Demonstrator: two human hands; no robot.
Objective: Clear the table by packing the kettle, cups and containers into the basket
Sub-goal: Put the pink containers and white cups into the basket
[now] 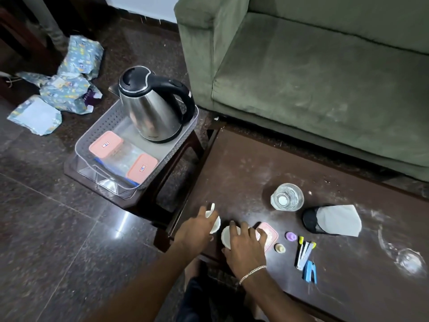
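Note:
A steel kettle [151, 108] with a black handle stands in the grey plastic basket [97, 133] on a low stool, beside two pink-lidded containers [106, 144] [142, 168]. On the dark table [243, 163], my left hand [197, 228] curls around a white cup [216, 225] near the table's left edge. My right hand [243, 247] lies over a second white cup [227, 235], its fingertips touching a pink-lidded container [270, 235]. Whether the right hand grips either one is unclear.
A clear glass [287, 196] stands further back on the table. A black-and-grey cap [332, 220], small purple and cream caps, a stapler [310, 271] and clips lie to the right. A green sofa [301, 77] is behind; crumpled wrapping paper [67, 84] litters the floor.

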